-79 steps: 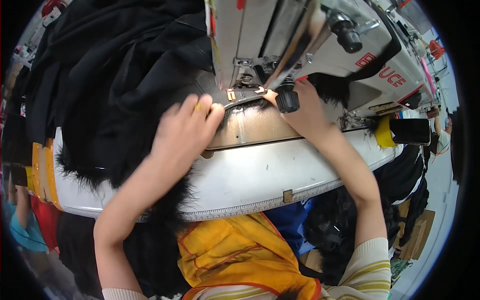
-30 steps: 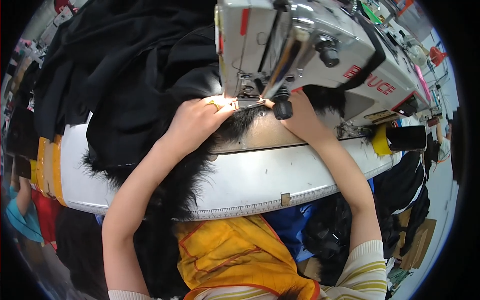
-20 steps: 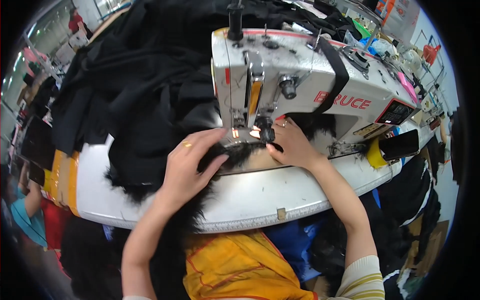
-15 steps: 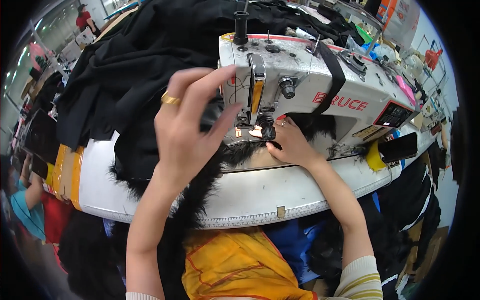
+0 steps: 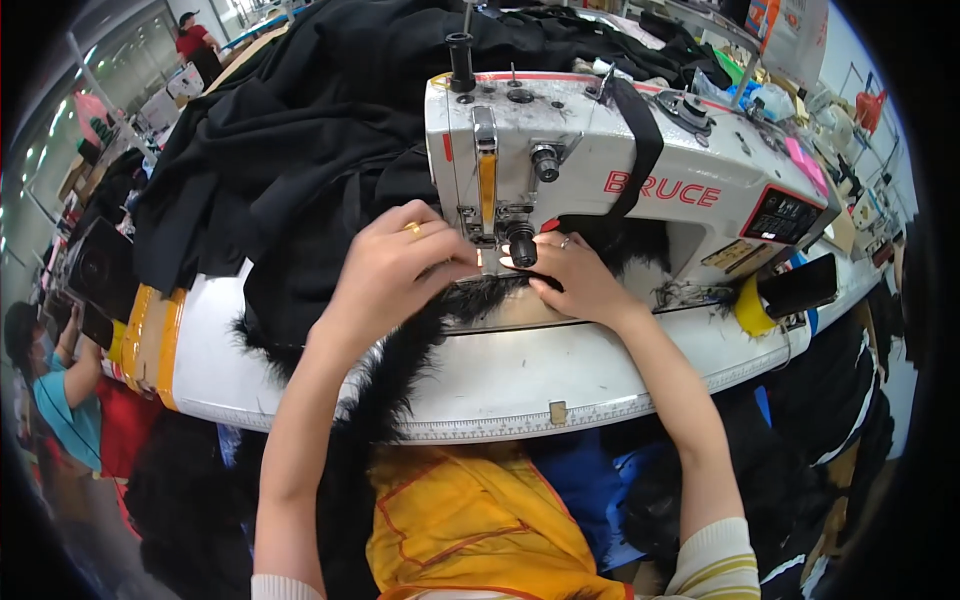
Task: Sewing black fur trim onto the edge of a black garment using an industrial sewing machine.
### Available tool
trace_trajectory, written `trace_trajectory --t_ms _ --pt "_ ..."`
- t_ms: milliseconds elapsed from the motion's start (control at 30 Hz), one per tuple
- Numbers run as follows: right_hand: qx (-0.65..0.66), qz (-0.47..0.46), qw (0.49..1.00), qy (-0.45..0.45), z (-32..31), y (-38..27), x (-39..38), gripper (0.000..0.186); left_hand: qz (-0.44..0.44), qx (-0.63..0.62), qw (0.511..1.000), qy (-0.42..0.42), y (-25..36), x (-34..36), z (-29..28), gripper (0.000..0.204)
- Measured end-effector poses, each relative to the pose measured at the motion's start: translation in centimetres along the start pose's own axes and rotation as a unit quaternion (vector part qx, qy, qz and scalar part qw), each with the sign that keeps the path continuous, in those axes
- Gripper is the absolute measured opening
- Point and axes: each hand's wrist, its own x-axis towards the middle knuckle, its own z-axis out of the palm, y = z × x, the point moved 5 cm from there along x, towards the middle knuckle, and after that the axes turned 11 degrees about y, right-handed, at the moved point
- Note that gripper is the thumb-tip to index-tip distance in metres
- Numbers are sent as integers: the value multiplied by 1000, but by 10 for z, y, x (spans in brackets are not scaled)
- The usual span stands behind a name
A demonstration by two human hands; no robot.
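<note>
A white sewing machine (image 5: pixel 600 135) stands in front of me on a white table (image 5: pixel 510 375) with a ruler edge. My left hand (image 5: pixel 395 270), with a gold ring, is bent at the fingers beside the presser foot (image 5: pixel 488 262); whatever its fingertips grip is hidden. My right hand (image 5: pixel 572 280) lies under the machine arm with fingers apart, fingertips at the needle area, touching the work. Black cloth (image 5: pixel 280 130) is heaped left of and behind the machine, and a black fluffy trim (image 5: pixel 390 385) runs down from the presser foot over the table's front edge.
A phone (image 5: pixel 800 285) and a yellow object (image 5: pixel 750 310) sit at the right. Orange tape (image 5: pixel 165 340) covers the table's left end. A co-worker in turquoise (image 5: pixel 70 410) is at the far left, another person in red (image 5: pixel 195 45) farther back. Dark fabric (image 5: pixel 800 420) hangs below.
My left hand lifted to the machine's front, then came down beside the presser foot with fingers bent. My right hand stayed at the needle area. The view tilted up, showing more of the room.
</note>
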Motion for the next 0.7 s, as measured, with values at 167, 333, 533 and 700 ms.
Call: trace_trajectory --t_ms 167,333,533,700 --pt "28 -17 999 -5 -6 -4 1 34 -20 -49 992 117 -21 -32 47 15" --pt "176 239 954 -30 -6 -39 4 38 -20 -225 959 -169 1 -70 51 12" --pt "578 379 723 3 40 -77 35 34 -93 -199 946 -239 10 -92 35 11" --pt "540 410 729 91 28 -40 18 25 -119 -182 969 -121 3 -98 24 12"
